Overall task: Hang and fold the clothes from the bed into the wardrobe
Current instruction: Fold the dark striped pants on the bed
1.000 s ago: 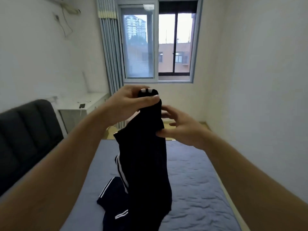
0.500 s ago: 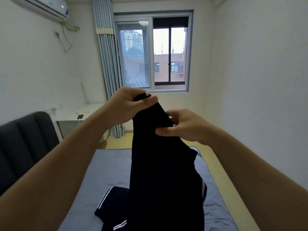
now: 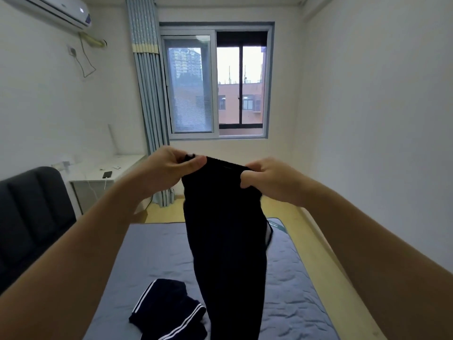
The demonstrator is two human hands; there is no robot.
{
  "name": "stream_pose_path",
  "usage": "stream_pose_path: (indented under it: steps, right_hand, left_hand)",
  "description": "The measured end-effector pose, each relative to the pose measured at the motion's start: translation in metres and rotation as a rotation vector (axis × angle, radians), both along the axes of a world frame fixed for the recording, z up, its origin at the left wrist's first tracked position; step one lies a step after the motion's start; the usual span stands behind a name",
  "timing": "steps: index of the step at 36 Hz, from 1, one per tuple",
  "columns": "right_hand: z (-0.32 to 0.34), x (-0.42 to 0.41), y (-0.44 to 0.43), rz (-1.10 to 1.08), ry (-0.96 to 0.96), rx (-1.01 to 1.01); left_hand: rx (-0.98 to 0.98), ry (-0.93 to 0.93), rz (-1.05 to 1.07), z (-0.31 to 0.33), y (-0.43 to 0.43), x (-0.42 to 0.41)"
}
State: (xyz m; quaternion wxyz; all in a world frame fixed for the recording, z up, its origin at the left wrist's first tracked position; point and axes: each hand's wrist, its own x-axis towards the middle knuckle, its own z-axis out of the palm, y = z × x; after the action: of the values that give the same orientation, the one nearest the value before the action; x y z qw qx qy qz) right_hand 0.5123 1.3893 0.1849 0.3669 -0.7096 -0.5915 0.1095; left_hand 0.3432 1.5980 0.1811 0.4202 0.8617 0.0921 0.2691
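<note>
**Slip risk**

My left hand (image 3: 171, 169) and right hand (image 3: 268, 181) pinch the garment (image 3: 228, 241) by its top edge, dead centre. It hangs toward six o'clock over the bed (image 3: 299, 278). A weak pinch could drop it onto the striped piece (image 3: 169, 307) at seven.

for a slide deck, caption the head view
Left hand and right hand hold a black garment over the bed.

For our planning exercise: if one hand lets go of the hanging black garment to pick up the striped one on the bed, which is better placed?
Probably the left hand: the striped garment lies on the bed left of the black garment, which would block the right hand.
</note>
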Motion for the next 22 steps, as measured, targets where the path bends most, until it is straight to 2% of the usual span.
stream_pose_path:
  steps: [3,8,13,18,22]
  right_hand:
    - [0.007,-0.004,-0.001,0.058,-0.055,0.175]
    - [0.010,-0.011,-0.002,0.110,-0.121,0.174]
    - [0.006,-0.015,-0.003,0.069,-0.183,0.171]
    - [0.004,-0.005,-0.003,0.033,-0.157,0.113]
    - [0.004,0.007,-0.004,0.006,-0.133,0.097]
  left_hand:
    - [-0.136,0.020,-0.169,-0.018,0.002,-0.003]
    - [-0.256,0.064,-0.349,-0.046,-0.011,0.006]
    - [-0.390,0.106,-0.379,-0.065,-0.028,0.018]
    - [-0.420,-0.080,-0.311,-0.074,-0.029,0.030]
    - [-0.404,-0.106,-0.366,-0.062,-0.028,0.038]
